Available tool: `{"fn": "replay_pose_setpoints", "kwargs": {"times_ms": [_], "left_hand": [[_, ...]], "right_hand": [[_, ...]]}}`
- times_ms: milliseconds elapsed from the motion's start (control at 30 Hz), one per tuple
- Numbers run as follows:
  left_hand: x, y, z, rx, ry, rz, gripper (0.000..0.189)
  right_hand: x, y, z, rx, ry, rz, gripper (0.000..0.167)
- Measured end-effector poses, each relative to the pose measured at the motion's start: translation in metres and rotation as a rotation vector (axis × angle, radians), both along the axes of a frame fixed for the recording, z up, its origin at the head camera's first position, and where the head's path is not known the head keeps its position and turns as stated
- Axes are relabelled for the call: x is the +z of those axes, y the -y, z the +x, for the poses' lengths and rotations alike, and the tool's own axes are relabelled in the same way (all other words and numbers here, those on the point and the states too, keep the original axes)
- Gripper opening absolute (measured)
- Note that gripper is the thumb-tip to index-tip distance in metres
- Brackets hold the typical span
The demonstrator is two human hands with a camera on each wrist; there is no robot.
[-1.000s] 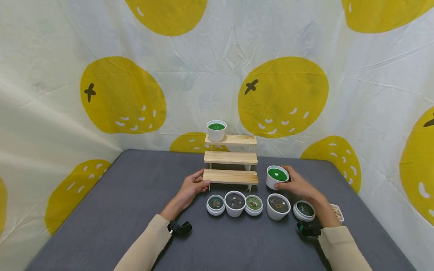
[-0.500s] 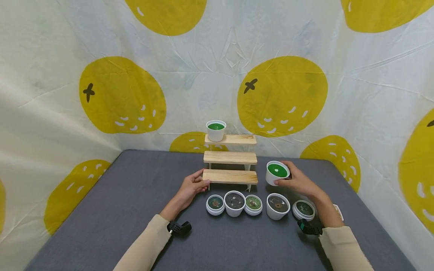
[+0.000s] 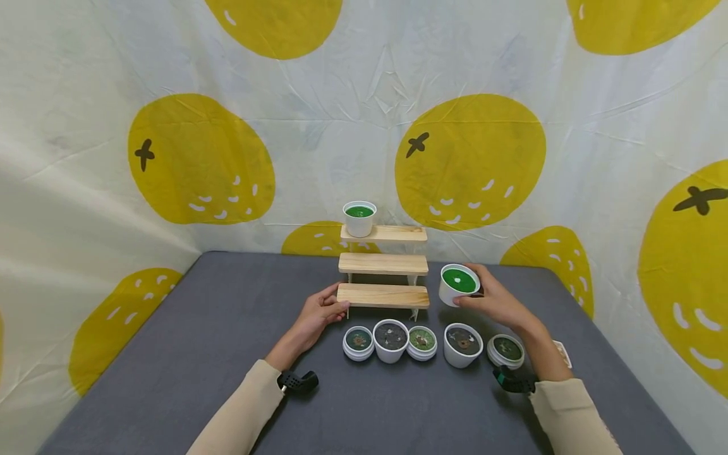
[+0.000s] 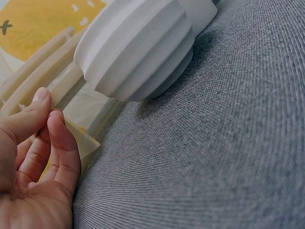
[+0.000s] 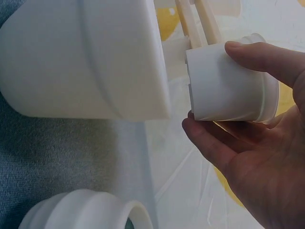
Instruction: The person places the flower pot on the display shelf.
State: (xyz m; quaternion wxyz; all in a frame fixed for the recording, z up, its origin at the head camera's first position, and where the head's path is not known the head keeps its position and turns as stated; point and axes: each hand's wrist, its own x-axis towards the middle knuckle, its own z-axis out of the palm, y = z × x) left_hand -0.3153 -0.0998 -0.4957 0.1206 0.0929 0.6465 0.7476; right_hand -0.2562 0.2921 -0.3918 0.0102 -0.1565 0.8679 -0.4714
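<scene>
Right hand has its fingers round a white cup with green filling, held off the counter! Left hand pinches the lowest step of the wooden riser; farther back from those fingers, a second green-filled cup tops it. Near side of the fingers: two smooth cups, dark-filled, and three ribbed jars, greenish inside.

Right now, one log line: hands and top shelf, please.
left hand: holds bottom shelf at left end | right hand: holds green-filled cup, off table | top shelf: second green-filled cup, left end
</scene>
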Motion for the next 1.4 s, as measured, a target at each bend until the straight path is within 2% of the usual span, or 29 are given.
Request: {"fn": "replay_pose_setpoints", "kwargs": {"times_ms": [167,367,500,767,1033,1400], "left_hand": [[-0.001,0.0,0.0,-0.014,0.003,-0.001,0.074],[-0.001,0.0,0.0,0.001,-0.004,0.0,0.074],[0.0,0.001,0.001,0.001,0.003,0.004,0.074],[0.003,0.002,0.001,-0.006,0.001,-0.005,0.076],[0.001,0.001,0.001,0.013,0.009,0.004,0.075],[0.001,0.001,0.001,0.012,0.004,0.0,0.074]], "right_hand": [[0.001,0.004,0.001,0.005,-0.014,-0.01,0.081],[0.003,0.007,0.001,0.015,-0.022,-0.025,0.084],[0.007,0.01,-0.002,-0.011,-0.03,0.009,0.084],[0.026,0.018,-0.011,-0.023,-0.035,0.044,0.087],[0.045,0.029,-0.021,-0.025,-0.05,0.043,0.085],[0.064,0.038,-0.039,-0.081,-0.085,0.104,0.085]]}}
